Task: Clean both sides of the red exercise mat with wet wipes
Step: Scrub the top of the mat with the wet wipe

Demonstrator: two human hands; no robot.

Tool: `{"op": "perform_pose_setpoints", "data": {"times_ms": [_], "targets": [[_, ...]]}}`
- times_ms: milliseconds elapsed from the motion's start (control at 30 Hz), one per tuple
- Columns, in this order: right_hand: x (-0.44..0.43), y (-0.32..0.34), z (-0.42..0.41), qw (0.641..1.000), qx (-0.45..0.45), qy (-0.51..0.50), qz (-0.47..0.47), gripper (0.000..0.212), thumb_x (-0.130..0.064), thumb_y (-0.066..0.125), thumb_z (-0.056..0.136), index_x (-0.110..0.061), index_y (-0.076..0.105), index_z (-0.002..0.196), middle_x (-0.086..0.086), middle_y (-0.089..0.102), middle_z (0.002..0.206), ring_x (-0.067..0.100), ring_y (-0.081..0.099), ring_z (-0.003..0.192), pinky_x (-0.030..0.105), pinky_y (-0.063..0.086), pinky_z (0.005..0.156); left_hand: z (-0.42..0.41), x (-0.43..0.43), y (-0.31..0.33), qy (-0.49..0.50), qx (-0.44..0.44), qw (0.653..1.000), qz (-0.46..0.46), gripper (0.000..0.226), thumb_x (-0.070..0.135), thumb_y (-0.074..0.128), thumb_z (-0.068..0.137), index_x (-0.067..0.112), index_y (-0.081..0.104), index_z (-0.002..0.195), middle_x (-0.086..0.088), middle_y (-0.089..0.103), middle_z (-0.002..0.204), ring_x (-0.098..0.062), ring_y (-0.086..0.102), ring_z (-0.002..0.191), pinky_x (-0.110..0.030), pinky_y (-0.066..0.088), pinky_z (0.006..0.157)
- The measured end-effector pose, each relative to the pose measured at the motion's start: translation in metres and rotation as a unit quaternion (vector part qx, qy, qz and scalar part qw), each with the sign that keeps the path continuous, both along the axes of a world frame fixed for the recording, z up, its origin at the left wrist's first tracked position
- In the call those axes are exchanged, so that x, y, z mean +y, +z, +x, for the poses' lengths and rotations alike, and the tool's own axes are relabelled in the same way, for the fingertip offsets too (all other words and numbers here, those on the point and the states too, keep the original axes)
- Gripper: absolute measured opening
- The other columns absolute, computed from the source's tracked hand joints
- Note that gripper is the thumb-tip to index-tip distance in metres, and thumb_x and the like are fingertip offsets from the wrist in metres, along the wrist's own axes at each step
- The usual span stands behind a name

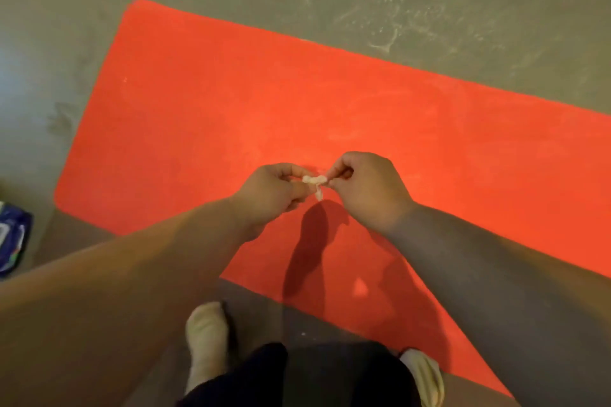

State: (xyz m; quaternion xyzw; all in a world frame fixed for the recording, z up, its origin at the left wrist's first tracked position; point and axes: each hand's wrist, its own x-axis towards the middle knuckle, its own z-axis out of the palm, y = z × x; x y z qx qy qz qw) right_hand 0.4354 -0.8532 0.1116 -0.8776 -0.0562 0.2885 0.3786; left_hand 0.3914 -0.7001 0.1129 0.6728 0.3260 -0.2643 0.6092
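Down at the bottom are two feet in pale socks. The left sock stands on the gray floor, and the right sock sits right at the near edge of the red mat. Dark trousers show between them. Two bare arms reach forward from the sides and meet over the mat. The left hand and the right hand are close together, and both hold one small white wipe between them. The wipe is scrunched up, with a little tail hanging down. The fingers of each hand are curled in and pinch one end of it – left hand on the left end, right hand on the right end. A dark shadow of the hands falls on the mat just under them. The mat lies flat on the floor and runs from the near right to the far left, where its rounded corners show. At the left edge, on the floor beside the mat, is a blue pack – only part of it shows. Past the mat the floor is gray with pale, dusty smears.
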Motion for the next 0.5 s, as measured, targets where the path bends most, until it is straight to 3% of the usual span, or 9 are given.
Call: {"op": "perform_pose_setpoints", "data": {"times_ms": [133,233,367,500], "targets": [[0.042,-0.016,-0.007,1.0,-0.019,0.012,-0.002,0.011,-0.014,0.065,0.082,-0.018,0.07,0.092,0.0,0.069,0.092,0.017,0.061,0.086,0.022,0.038,0.071,-0.008,0.035,-0.017,0.018,-0.007,1.0,-0.017,0.016,-0.003,0.066,0.082,0.013,0.066,0.083,-0.008,0.056,0.074,-0.011,0.044,0.059,-0.022,0.037,0.058],[0.093,-0.032,-0.026,1.0,-0.013,0.019,-0.014,0.01,-0.014,0.064,0.082,-0.022,0.071,0.083,-0.001,0.071,0.084,0.016,0.061,0.08,0.019,0.034,0.06,-0.021,0.08,-0.032,0.032,-0.008,0.999,-0.017,0.022,-0.008,0.064,0.082,0.013,0.065,0.08,-0.002,0.061,0.067,-0.011,0.049,0.06,-0.021,0.04,0.058],[0.18,-0.039,-0.058,1.0,0.019,-0.003,-0.013,0.011,-0.016,0.063,0.083,-0.023,0.07,0.078,-0.006,0.063,0.068,0.005,0.05,0.055,0.01,0.033,0.046,-0.051,0.166,-0.038,0.015,-0.022,0.999,0.02,0.022,-0.006,0.066,0.081,0.016,0.064,0.079,0.002,0.058,0.059,-0.009,0.049,0.055,-0.024,0.04,0.057],[0.268,-0.033,-0.081,0.999,0.043,-0.004,-0.004,0.014,-0.014,0.065,0.082,-0.023,0.066,0.071,-0.009,0.056,0.059,0.004,0.045,0.051,0.015,0.028,0.044,-0.078,0.251,-0.032,0.016,-0.037,0.997,0.071,0.021,0.002,0.071,0.079,0.021,0.066,0.074,0.001,0.054,0.061,-0.015,0.043,0.059,-0.032,0.035,0.061]]}}
